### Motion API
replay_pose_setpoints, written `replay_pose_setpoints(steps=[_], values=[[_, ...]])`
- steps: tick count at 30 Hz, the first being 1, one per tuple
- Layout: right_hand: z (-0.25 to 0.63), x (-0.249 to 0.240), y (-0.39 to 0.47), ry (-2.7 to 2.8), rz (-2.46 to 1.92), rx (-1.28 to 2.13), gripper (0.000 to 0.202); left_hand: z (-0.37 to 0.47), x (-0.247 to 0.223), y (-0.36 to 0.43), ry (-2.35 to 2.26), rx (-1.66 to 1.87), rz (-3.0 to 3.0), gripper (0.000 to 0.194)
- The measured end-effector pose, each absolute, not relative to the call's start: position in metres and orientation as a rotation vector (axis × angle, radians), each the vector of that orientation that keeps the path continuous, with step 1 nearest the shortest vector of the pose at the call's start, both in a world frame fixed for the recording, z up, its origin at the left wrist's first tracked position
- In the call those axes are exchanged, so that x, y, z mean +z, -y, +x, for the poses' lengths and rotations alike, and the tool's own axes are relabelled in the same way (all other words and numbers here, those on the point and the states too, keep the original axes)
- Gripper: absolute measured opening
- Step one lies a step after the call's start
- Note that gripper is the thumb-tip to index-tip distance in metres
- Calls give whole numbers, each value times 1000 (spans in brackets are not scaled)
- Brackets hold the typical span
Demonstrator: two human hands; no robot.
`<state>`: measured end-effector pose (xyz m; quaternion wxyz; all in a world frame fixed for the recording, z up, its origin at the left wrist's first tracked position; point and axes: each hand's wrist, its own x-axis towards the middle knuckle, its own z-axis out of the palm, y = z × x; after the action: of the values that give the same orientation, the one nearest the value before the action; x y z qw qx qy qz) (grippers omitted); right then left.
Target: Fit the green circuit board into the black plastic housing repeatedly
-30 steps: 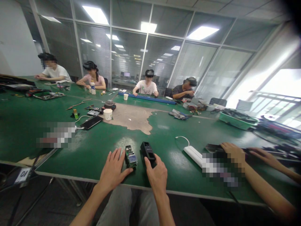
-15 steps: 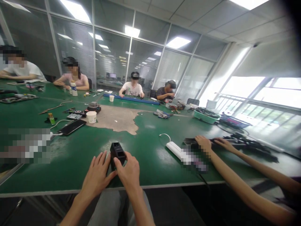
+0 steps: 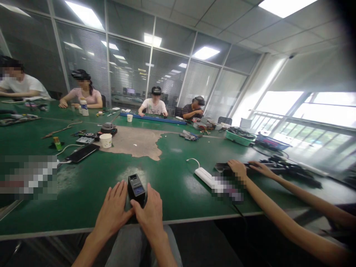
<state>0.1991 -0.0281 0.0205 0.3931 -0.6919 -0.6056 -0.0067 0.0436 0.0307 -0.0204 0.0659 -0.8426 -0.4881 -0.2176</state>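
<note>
Black device housing sits on the green table between the left hand and right hand, long axis running forward, slightly leftward. The right hand is nearer — thumb overlapping the housing's near end, grip unclear — while the left rests unclenched beside it.

Bright windows, glass partition

grey trousers | forearms bare | fingers ungloved
</note>
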Motion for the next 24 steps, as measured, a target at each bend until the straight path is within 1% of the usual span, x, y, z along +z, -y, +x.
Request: replay_pose_setpoints(steps=[5, 10, 12, 16, 18, 24], values=[[200, 4, 29, 1520, -1672, -63, 61, 45, -13, -28, 1491, -638, -2557, 82], [195, 9, 24, 1440, -1675, -33, 67, 45, -13, -28, 1491, -623, -2587, 81], [193, 16, 22, 1412, -1698, -1, 65, 45, -14, -29, 1494, -605, -2595, 79], [188, 30, 20, 1405, -1722, 68, 40, 46, -13, -30, 1505, -558, -2599, 77], [186, 36, 21, 1395, -1712, 93, 35, 46, -12, -30, 1505, -538, -2601, 77], [196, 58, 21, 1305, -1603, 150, 43, 49, -6, -26, 1502, -563, -2589, 79]])
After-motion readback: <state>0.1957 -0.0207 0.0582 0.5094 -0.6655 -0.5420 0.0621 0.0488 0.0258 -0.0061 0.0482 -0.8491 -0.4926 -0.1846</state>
